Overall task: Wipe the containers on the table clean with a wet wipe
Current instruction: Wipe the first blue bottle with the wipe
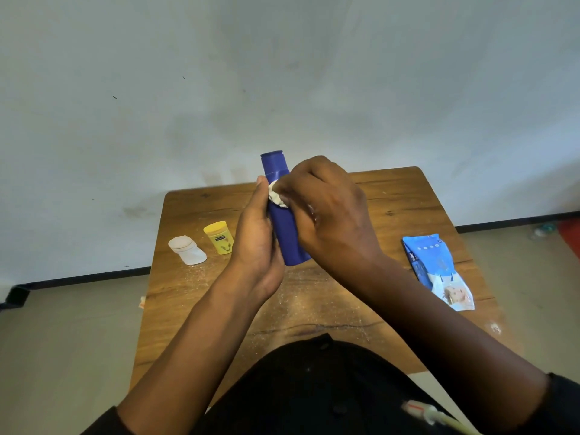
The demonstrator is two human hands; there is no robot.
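A tall dark blue bottle [287, 233] is held up above the wooden table [314, 302], cap end away from me. My left hand [255, 240] grips its left side and lower body. My right hand [329, 211] pinches a crumpled white wet wipe [276, 196] against the bottle just below the cap. A small yellow jar [219, 237] and a white container [187, 250] stand on the table to the left, apart from both hands.
A blue wet wipe packet [437, 270] lies flat on the table's right side. Fine white specks are scattered over the tabletop. A white wall rises just behind the table, and beige floor shows on both sides.
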